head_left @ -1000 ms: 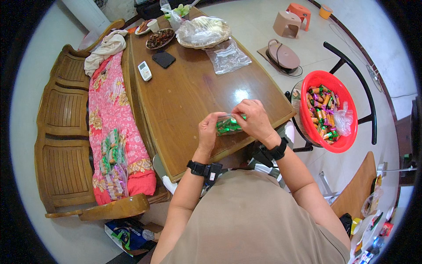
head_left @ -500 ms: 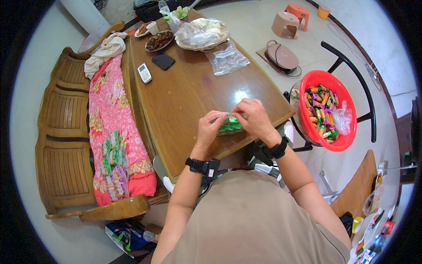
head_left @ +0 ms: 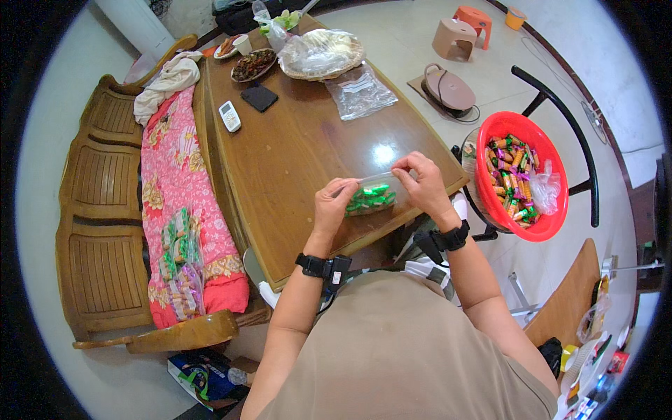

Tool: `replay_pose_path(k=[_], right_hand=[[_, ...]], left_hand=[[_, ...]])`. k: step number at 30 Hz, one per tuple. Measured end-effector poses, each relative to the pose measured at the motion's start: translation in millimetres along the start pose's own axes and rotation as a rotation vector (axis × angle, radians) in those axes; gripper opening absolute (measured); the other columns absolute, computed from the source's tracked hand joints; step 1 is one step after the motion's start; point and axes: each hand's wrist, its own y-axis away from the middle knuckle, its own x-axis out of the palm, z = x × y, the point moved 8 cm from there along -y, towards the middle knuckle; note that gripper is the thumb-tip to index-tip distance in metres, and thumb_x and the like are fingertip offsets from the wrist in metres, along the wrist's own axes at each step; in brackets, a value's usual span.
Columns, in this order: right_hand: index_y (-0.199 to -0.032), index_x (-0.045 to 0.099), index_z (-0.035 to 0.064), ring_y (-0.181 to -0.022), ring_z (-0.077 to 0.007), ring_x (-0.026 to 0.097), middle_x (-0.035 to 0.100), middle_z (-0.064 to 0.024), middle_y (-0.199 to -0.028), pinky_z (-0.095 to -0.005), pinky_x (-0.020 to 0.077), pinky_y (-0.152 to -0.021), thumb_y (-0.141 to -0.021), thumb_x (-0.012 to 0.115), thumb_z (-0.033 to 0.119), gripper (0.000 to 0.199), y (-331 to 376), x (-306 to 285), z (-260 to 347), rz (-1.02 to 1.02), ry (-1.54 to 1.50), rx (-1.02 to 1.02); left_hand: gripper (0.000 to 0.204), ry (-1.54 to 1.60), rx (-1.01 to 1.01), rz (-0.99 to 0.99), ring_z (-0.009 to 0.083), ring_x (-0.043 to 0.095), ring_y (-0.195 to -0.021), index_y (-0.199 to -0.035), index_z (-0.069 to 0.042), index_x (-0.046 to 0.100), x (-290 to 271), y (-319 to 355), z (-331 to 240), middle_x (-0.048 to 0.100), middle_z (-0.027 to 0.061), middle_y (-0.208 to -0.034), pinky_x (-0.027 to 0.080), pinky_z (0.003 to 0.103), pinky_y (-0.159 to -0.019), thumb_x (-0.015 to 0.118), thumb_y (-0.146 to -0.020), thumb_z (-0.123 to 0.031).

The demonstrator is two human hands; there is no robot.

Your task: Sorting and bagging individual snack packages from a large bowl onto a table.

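Observation:
Near the front edge of the wooden table (head_left: pixel 297 168), a clear plastic bag (head_left: pixel 371 199) holds several shiny green-wrapped sweets. My left hand (head_left: pixel 336 208) pinches the left end of its top edge between thumb and fingers. At the other end, my right hand (head_left: pixel 424 185) grips the same edge, which is stretched straight between both hands. To my right, a red plastic basin (head_left: pixel 495 198) is full of loose wrapped sweets (head_left: pixel 516 171) in green, purple and orange, with a crumpled clear bag (head_left: pixel 545 189) on top of them.
Filled clear bags (head_left: pixel 183 255) lie on the pink floral quilt (head_left: pixel 168 157) over the wooden bench at left. On the table are a remote (head_left: pixel 229 116), a dark phone (head_left: pixel 260 97), flat clear bags (head_left: pixel 361 91), a covered basket (head_left: pixel 323 54) and a dish (head_left: pixel 253 65). A black-framed chair (head_left: pixel 593 150) stands behind the basin.
My right hand has slid rightward along the bag's top edge, away from my left hand. More of the bag and its green sweets now shows between them. My left hand stays nearly in place.

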Motion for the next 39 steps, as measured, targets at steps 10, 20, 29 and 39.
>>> replay_pose_path(k=[10, 20, 29, 39], right_hand=[[-0.105, 0.065, 0.0032, -0.096, -0.0168, 0.058, 0.062, -0.0054, -0.096, -0.0294, 0.0422, -0.091, -0.078, 0.071, 0.013, 0.03, 12.5, 20.1, -20.6, 0.098, -0.248, 0.067], [-0.086, 0.069, 0.001, -0.084, -0.0143, 0.058, 0.063, -0.0058, -0.086, -0.0275, 0.0445, -0.077, -0.08, 0.07, 0.009, 0.01, 7.9, 44.4, -32.4, 0.177, -0.368, 0.099], [-0.083, 0.069, 0.0, -0.08, -0.0135, 0.058, 0.063, -0.0055, -0.082, -0.0263, 0.045, -0.075, -0.082, 0.069, 0.011, 0.011, 6.8, 35.6, -36.1, 0.138, -0.354, 0.132], [-0.082, 0.07, 0.0012, -0.077, -0.0148, 0.059, 0.063, -0.0057, -0.08, -0.027, 0.0465, -0.071, -0.083, 0.069, 0.015, 0.013, 5.4, 31.4, -38.7, 0.096, -0.291, 0.085]], left_hand=[[0.014, 0.008, -0.036, -0.048, 0.0088, 0.06, -0.082, -0.094, 0.001, 0.071, -0.5, 0.2, 2.9, 0.068, 0.0025, -0.089, 0.047, 0.022, -0.076, 0.066, -0.087, -0.011], [0.014, 0.016, -0.021, -0.046, 0.0079, 0.06, -0.079, -0.094, 0.001, 0.069, 0.3, 0.4, 4.1, 0.068, 0.0016, -0.085, 0.048, 0.021, -0.073, 0.065, -0.088, -0.012], [0.014, 0.052, -0.059, -0.061, 0.0082, 0.06, -0.079, -0.094, 0.001, 0.07, -6.1, -1.2, 12.4, 0.069, 0.0021, -0.086, 0.048, 0.022, -0.074, 0.064, -0.089, -0.01], [0.016, 0.081, -0.006, -0.144, 0.0105, 0.061, -0.082, -0.096, 0.001, 0.07, -30.5, 4.8, 7.2, 0.069, 0.004, -0.087, 0.048, 0.024, -0.079, 0.062, -0.091, -0.011]])
